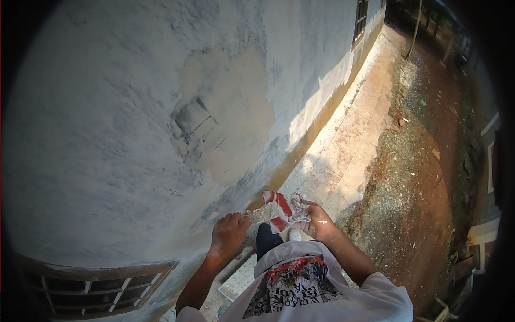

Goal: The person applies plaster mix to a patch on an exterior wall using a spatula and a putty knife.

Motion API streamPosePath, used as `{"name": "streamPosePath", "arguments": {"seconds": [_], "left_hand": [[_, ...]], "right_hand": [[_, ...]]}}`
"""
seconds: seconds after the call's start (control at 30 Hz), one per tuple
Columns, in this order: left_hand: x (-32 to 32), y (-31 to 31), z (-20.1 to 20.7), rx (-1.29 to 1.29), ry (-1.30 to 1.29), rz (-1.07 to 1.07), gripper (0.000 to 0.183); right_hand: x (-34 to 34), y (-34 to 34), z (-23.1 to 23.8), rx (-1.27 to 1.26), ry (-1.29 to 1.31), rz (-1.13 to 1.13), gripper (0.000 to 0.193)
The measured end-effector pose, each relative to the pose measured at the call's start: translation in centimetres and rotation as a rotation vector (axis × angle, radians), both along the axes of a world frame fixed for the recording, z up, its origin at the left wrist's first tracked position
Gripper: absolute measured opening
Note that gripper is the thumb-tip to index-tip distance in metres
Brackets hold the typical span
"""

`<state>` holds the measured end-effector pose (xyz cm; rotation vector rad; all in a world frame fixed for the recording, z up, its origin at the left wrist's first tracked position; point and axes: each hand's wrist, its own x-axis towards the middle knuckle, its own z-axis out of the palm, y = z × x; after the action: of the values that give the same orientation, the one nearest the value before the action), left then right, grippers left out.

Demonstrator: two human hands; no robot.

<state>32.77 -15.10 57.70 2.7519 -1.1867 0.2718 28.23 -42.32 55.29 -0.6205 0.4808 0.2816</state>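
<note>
In front of my body, my right hand [320,224] grips the right edge of a crumpled red and white plastic piece [284,205], with its thumb on top. Pale paste-like smears cover part of that piece, and white flecks mark the hand. On the other side, my left hand [229,232] is closed with its fingers curled, close to the wall. Its fingertips meet a pale, paste-coated edge [262,214] beside the red and white piece. Whether this is a separate tool or part of the plastic, I cannot tell.
A grey-white wall [123,134] fills the left, with a beige smoothed patch [236,107] around a dark scuffed mark. Lower left is a barred window [102,287]. A concrete ledge [343,155] runs along the wall's foot, beside gravel and reddish soil [429,198]. My shoe [294,235] shows below.
</note>
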Motion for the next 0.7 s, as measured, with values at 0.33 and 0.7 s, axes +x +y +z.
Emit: {"name": "streamPosePath", "arguments": {"seconds": [0.33, 0.7], "left_hand": [[1.1, 4.3, -1.2, 0.104, -0.038, -0.002, 0.015], [4.3, 11.3, 9.1, -0.337, 0.406, 0.420, 0.024]], "right_hand": [[-0.5, 0.7, 0.2, 0.090, 0.043, 0.071, 0.037], [5.0, -0.6, 0.2, 0.129, -0.232, -0.042, 0.036]]}}
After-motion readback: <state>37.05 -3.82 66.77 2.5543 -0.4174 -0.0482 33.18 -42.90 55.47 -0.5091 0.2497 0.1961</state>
